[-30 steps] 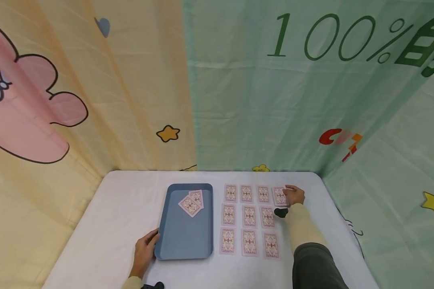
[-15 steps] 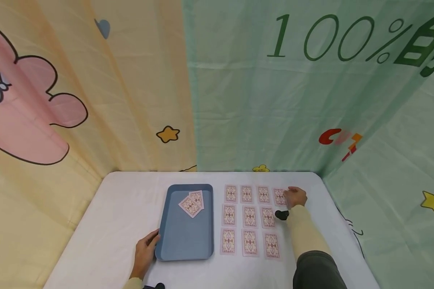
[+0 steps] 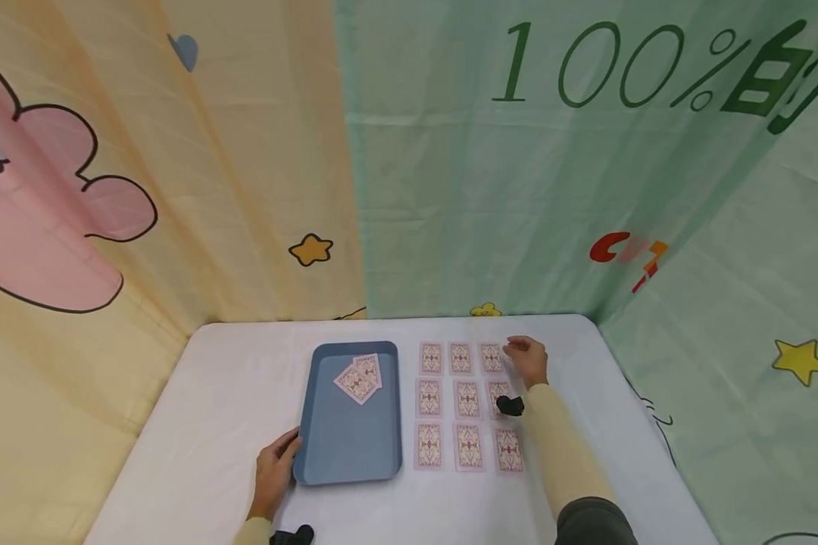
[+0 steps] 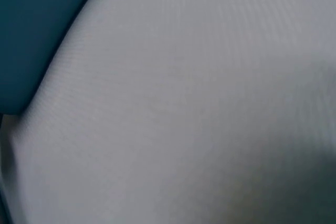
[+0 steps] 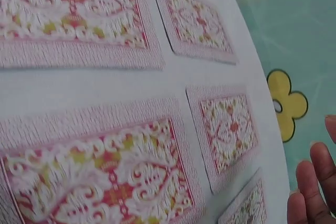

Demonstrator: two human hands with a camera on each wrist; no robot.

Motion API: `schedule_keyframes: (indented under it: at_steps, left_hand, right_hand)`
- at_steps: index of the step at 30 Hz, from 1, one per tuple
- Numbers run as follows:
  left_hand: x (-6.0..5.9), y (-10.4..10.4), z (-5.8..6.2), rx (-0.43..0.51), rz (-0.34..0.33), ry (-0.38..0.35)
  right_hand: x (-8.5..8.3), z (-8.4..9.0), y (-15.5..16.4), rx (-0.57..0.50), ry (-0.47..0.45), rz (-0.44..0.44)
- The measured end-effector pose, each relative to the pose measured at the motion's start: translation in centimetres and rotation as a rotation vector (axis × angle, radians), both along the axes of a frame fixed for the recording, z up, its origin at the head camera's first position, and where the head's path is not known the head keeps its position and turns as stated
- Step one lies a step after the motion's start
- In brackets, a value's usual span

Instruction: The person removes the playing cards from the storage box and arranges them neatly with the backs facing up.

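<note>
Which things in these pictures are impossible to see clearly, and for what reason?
- Card faces: all cards lie back up, in both the head and right wrist views.
- Card at the right hand: head view, the hand hides it; a grip cannot be judged.
- Left wrist view: blurred; only the tray corner and cloth show.
- Right wrist view: only fingertips, cut by the edge.

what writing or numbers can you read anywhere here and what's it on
"100%": large green print on the green curtain, followed by green characters cut off by the frame edge, not readable.
Red and orange lettering lower on the same curtain: creased, unreadable.
Cards on the table: face down, pattern only.
Blue tray: none.
</note>
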State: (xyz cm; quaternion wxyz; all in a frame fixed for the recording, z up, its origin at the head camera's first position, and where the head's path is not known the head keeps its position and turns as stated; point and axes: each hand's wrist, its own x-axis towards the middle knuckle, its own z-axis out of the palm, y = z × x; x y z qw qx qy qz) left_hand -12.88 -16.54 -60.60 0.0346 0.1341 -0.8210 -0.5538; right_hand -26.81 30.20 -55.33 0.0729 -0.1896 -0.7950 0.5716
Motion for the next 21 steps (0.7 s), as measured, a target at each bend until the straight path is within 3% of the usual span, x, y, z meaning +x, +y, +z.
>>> schedule_keyframes:
  at_steps: [7, 21]
  left_hand:
    - [-0.2, -0.2, 0.0, 0.035, -0.019, 0.015]
    - [0.0, -0.2, -0.2, 0.012, -0.022, 0.034]
  right_hand:
    - [0.0, -0.1, -3.9, -0.028, 0.056, 0.064]
    - [0.6, 0.1, -12.2, -0.090, 0.114, 0.213]
